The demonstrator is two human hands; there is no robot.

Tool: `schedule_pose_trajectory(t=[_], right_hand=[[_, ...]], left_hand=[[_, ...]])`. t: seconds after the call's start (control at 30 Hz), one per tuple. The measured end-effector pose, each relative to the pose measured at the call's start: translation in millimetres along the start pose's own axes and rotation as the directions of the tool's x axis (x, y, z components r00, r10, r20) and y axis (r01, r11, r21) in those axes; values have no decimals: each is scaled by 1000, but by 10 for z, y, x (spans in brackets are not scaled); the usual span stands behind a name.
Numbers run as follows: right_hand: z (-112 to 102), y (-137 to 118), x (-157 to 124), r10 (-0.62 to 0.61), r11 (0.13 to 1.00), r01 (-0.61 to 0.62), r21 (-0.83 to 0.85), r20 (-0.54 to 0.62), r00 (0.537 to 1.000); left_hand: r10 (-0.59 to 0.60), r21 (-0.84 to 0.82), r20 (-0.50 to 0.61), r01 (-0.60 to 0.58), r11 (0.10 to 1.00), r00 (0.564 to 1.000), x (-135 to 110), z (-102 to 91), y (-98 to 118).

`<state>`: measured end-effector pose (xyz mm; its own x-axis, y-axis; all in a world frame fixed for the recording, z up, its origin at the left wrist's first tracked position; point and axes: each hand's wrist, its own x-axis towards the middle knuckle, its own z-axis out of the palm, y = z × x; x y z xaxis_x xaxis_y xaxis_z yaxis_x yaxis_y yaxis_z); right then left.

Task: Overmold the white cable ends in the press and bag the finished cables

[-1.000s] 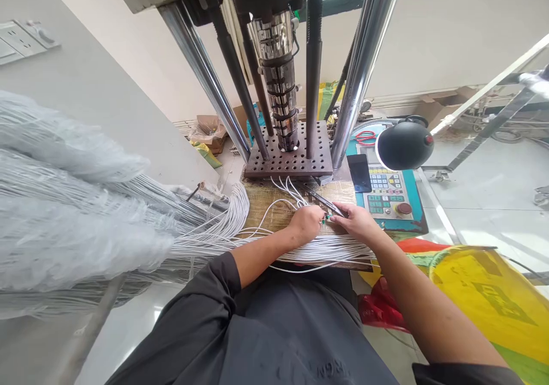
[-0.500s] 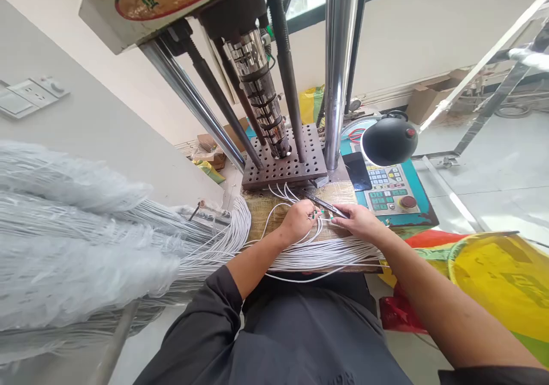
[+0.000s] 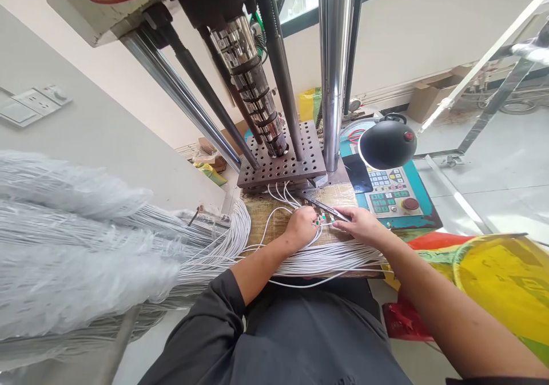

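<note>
My left hand (image 3: 301, 227) is closed over the tan work surface, its fingers curled on a white cable (image 3: 318, 237) close to small green-and-white pieces (image 3: 322, 218). Its fingertips are partly hidden. Slim dark tweezers (image 3: 325, 206) lie in my right hand (image 3: 362, 223), between thumb and fingers, with their tip pointing up and left toward the machine's base. Several white cable ends (image 3: 285, 193) run up under the holed metal plate (image 3: 279, 174). A thick bundle of white cables (image 3: 319, 261) crosses the front edge below both hands.
A press with steel columns (image 3: 334, 82) rises behind the hands. To the right stand a control panel (image 3: 391, 199) and a black lamp head (image 3: 388, 142). Plastic-wrapped cables (image 3: 72, 247) fill the left. A yellow bag (image 3: 500, 276) hangs at the right.
The camera view has shifted slightly. My left hand stays closed by the green-and-white pieces, and my right hand still holds the tweezers, in nearly the same place.
</note>
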<state>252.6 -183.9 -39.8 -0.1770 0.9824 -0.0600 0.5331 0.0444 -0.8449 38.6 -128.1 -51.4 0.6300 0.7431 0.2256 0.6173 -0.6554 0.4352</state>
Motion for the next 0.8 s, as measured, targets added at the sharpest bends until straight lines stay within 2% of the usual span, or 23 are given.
schedule_pose_trajectory(t=[0.37,0.47,0.57,0.7,0.8], right_hand=[[-8,20,28,-26,999,26,26,1,1000],[-11,3,27,-11,999,11,38,4,1000],[-11,-8,18,21,998,-22,51,15,1000],[-21,-24,8,44,997,-45,58,20,999],[-34,-33,11,79,996,-79,28,24,997]], left_hand=[[-115,18,-13,115,993,993,9,46,69],[-142,-55,41,145,988,989,47,-15,57],[-146,-171,123,166,971,982,86,-163,10],[-41,-256,49,52,965,998,75,-382,-59],[49,-143,31,-44,989,998,52,-471,-93]])
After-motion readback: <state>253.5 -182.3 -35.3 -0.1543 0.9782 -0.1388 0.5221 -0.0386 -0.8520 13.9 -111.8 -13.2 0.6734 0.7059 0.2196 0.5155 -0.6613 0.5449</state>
